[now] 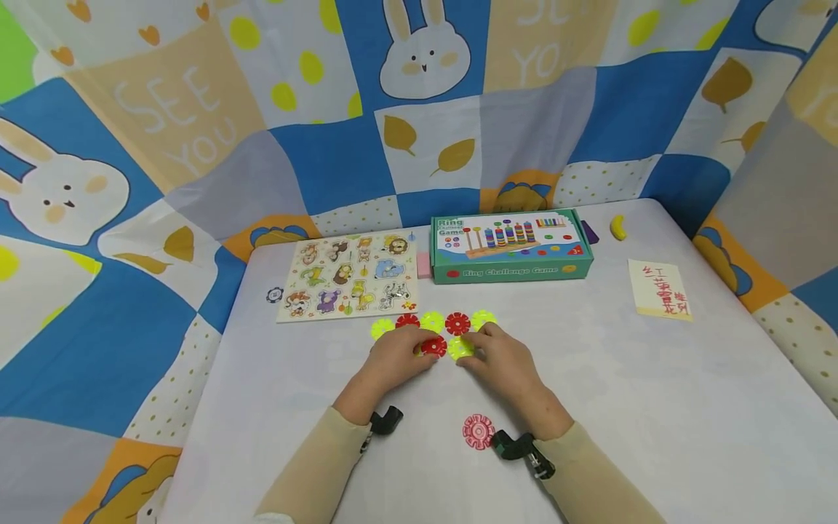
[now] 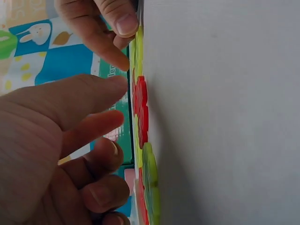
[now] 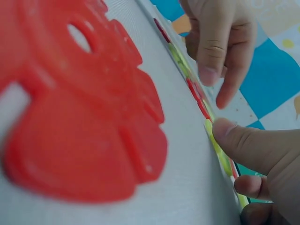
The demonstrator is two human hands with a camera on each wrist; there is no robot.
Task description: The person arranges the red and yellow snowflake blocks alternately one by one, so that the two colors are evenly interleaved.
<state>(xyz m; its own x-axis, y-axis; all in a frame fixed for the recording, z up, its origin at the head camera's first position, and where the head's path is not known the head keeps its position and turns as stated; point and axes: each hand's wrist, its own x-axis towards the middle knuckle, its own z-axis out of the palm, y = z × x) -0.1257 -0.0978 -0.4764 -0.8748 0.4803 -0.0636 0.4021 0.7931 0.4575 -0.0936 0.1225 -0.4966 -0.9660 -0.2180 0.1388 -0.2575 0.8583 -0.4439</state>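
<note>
Red and yellow-green plastic snowflake discs form two rows on the white table. The back row alternates, with a red disc (image 1: pixel 457 324) between yellow-green ones. My left hand (image 1: pixel 396 356) hovers at a front-row red disc (image 1: pixel 434 347); in the left wrist view its thumb and fingers stand apart with nothing pinched. My right hand (image 1: pixel 507 360) has its thumb and index finger at opposite edges of the front row's yellow-green disc (image 1: pixel 461 348), lightly pinching it. Its thumb (image 3: pixel 224 129) shows right at that row. A single red disc (image 1: pixel 479 431) lies nearer me, large in the right wrist view (image 3: pixel 84 140).
Behind the rows stand an animal puzzle board (image 1: pixel 347 273) and a green Ring Challenge Game box (image 1: pixel 511 246). A pink block (image 1: pixel 424 266) sits between them. To the right are a small banana (image 1: pixel 617 227) and a handwritten note (image 1: pixel 660 289). A black-and-white disc (image 1: pixel 274 295) lies left of the board.
</note>
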